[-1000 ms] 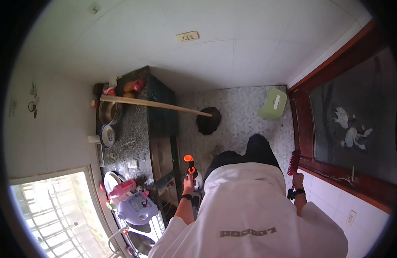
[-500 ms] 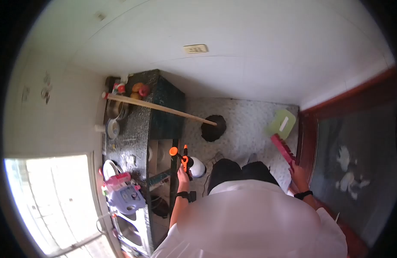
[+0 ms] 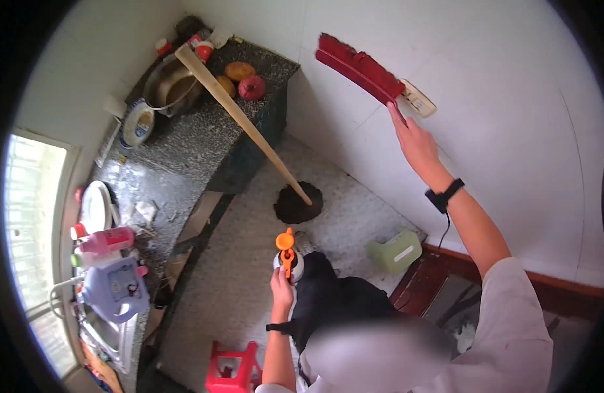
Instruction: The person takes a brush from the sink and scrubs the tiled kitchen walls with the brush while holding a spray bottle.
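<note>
My right hand [image 3: 416,145] is raised beside the wall, closed round the handle of a red brush [image 3: 361,65]. The brush's bristles face up, and its handle end overlaps a cream wall socket plate [image 3: 420,99]. Low in front of my body, my left hand [image 3: 281,288] grips a white spray bottle [image 3: 296,265] with an orange and black nozzle. Behind the bottle on the floor is the dark head of a mop [image 3: 292,204], whose wooden handle [image 3: 249,128] leans on the counter.
The stone counter [image 3: 177,157] at left holds a metal pot [image 3: 173,85], potatoes, an onion, a plate [image 3: 138,124], pink bottle [image 3: 107,241] and purple jug [image 3: 117,289]. On the floor are a green bin [image 3: 395,251] and red stool [image 3: 231,370]. A window is at far left.
My right hand has lifted the red brush from low at the right up against the wall. The view has turned towards the counter and wall. My left hand still holds the spray bottle.
</note>
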A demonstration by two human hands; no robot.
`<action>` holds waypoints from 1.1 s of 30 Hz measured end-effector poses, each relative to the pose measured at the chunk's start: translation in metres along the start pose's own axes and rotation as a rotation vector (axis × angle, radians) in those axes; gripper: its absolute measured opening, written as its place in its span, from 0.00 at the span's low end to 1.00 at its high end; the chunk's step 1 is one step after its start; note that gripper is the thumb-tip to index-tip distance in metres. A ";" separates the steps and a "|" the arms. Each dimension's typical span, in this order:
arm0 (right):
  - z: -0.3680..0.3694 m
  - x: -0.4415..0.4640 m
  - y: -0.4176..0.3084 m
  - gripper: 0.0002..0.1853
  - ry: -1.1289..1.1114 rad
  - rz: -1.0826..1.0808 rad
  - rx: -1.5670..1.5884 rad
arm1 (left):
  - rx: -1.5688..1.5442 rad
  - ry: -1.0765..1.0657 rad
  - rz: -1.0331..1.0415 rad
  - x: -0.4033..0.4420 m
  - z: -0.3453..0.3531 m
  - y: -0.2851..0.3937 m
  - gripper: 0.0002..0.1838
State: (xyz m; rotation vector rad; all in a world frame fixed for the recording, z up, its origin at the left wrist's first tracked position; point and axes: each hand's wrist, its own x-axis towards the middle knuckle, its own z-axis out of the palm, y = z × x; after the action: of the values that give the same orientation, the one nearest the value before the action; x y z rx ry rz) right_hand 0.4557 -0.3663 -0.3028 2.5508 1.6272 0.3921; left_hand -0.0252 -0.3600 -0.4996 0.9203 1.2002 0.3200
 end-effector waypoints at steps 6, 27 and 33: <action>0.166 -0.048 0.030 0.42 -0.560 -0.088 -0.162 | 0.165 0.026 0.037 0.028 -0.008 -0.017 0.18; 0.209 -0.065 0.060 0.19 -0.999 -0.469 -0.423 | -0.041 0.297 0.077 0.104 -0.040 -0.105 0.16; 0.228 0.132 -0.065 0.28 -0.371 -0.531 -0.349 | 0.071 0.231 0.033 0.128 -0.017 -0.145 0.19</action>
State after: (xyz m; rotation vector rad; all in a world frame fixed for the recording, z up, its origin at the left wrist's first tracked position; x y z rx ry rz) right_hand 0.5112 -0.2052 -0.5143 1.7296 1.8019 0.1251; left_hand -0.0280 -0.3575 -0.6942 0.9851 1.4163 0.4210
